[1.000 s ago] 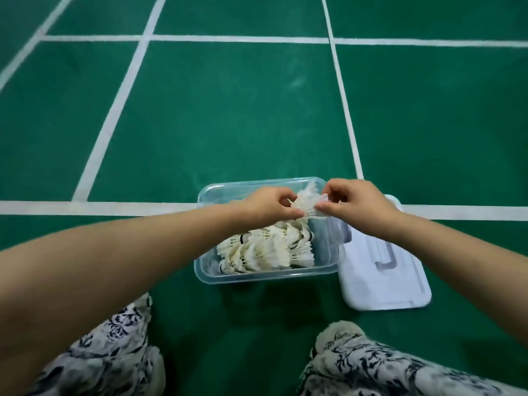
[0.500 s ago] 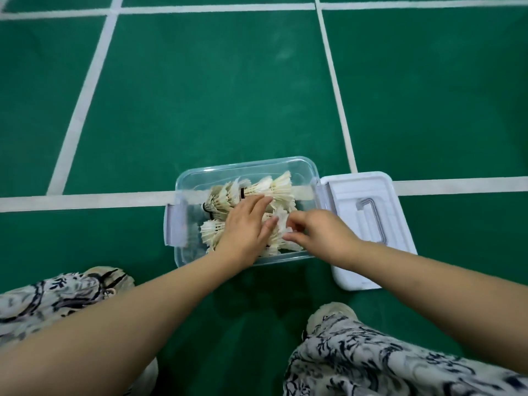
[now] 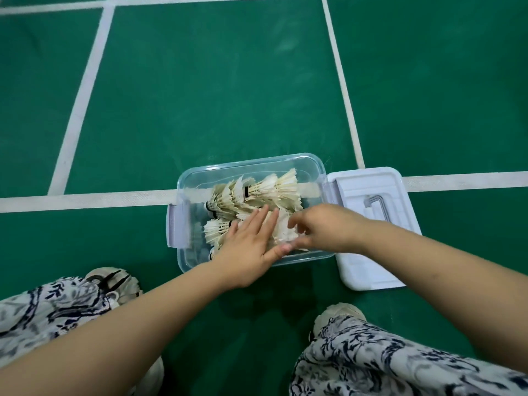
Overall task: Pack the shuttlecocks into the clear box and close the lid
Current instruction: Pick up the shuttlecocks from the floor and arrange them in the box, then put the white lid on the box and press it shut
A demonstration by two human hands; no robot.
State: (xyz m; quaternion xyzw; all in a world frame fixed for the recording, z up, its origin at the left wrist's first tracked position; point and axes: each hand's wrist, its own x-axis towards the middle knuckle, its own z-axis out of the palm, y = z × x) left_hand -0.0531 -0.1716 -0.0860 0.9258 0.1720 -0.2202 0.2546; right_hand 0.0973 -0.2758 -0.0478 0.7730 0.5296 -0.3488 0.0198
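Observation:
A clear plastic box (image 3: 248, 164) stands open on the green court floor, with a latch on its left end. Several white feather shuttlecocks (image 3: 271, 192) lie stacked inside it. My left hand (image 3: 251, 241) lies flat on the near shuttlecocks with straight fingers. My right hand (image 3: 323, 227) hovers over the box's right side, fingers loosely curled just above a white shuttlecock; whether they touch it is unclear. The white lid (image 3: 371, 224) lies upside down on the floor, right beside the box's right end.
White court lines (image 3: 85, 200) cross the green floor, one running under the box. My knees in patterned fabric (image 3: 371, 361) and a pale shoe (image 3: 111, 281) sit close to the camera below the box.
Both hands came down from holding a shuttlecock above the box and settled onto the stack inside. Since half a second ago they have barely shifted; the view tilted down.

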